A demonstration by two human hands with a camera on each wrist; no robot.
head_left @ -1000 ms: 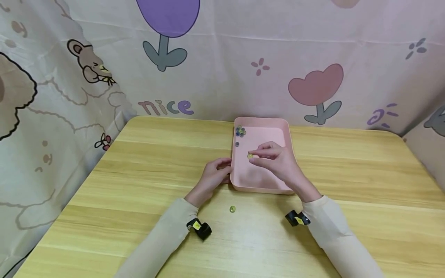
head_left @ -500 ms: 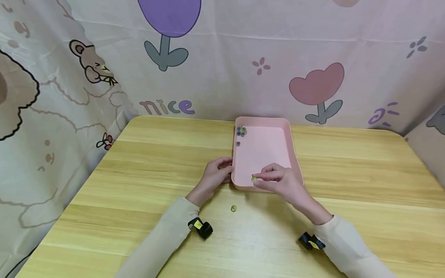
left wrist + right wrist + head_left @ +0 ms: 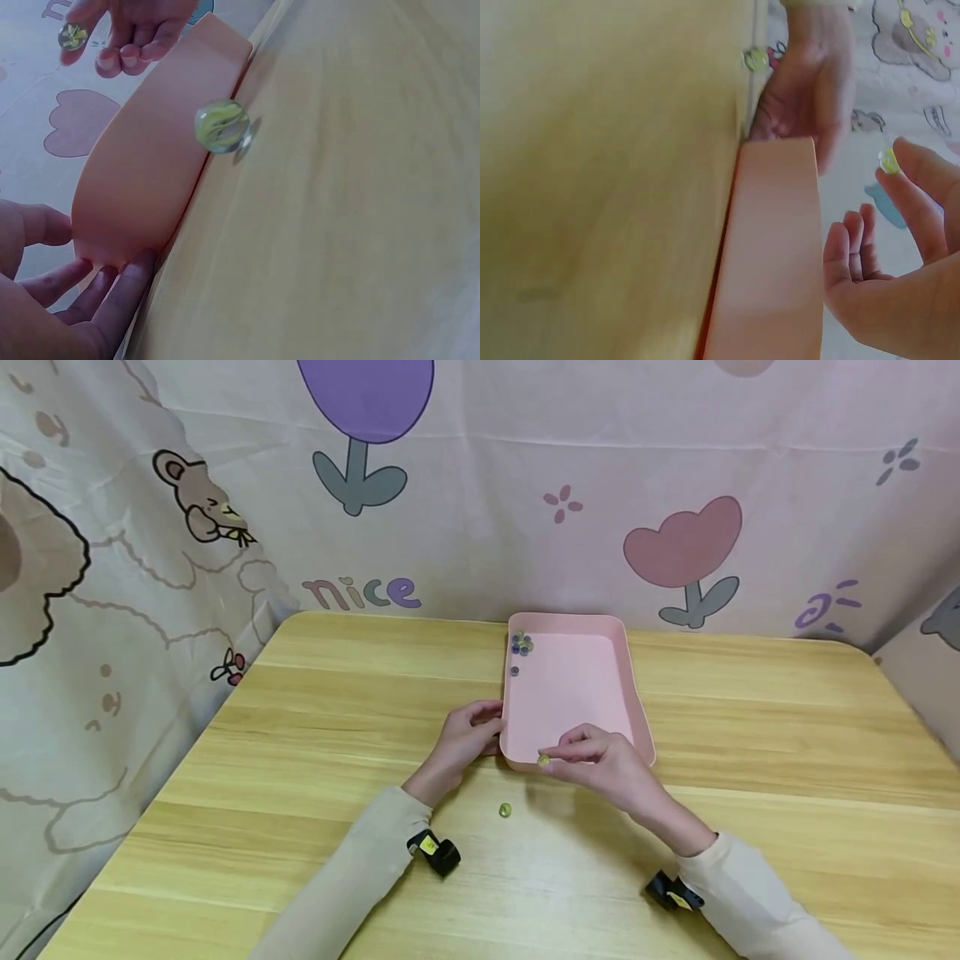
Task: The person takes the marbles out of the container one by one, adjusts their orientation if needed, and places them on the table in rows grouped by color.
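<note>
My right hand (image 3: 607,768) pinches a clear marble (image 3: 889,160) with a yellow-green swirl between thumb and fingertip. It is held over the near rim of a pink tray (image 3: 577,693). At the tray's left side, my left hand (image 3: 463,739) holds the wall; in the left wrist view its fingers (image 3: 124,300) lie against the outside. A second yellow-green marble (image 3: 506,810) lies on the table in front of the tray. Inside the tray, several blue and yellow-green marbles (image 3: 522,644) cluster in the far left corner, and a single dark marble (image 3: 514,671) lies just nearer.
The wooden table (image 3: 337,710) runs out on both sides of the tray. Behind it hangs a printed cloth (image 3: 487,527), and the tray's far end stands close to it. Each sleeve carries a black wrist camera (image 3: 442,857).
My right hand, with the marble in it, has moved from over the middle of the tray toward me, to its near rim. The left hand has stayed at the tray's side.
</note>
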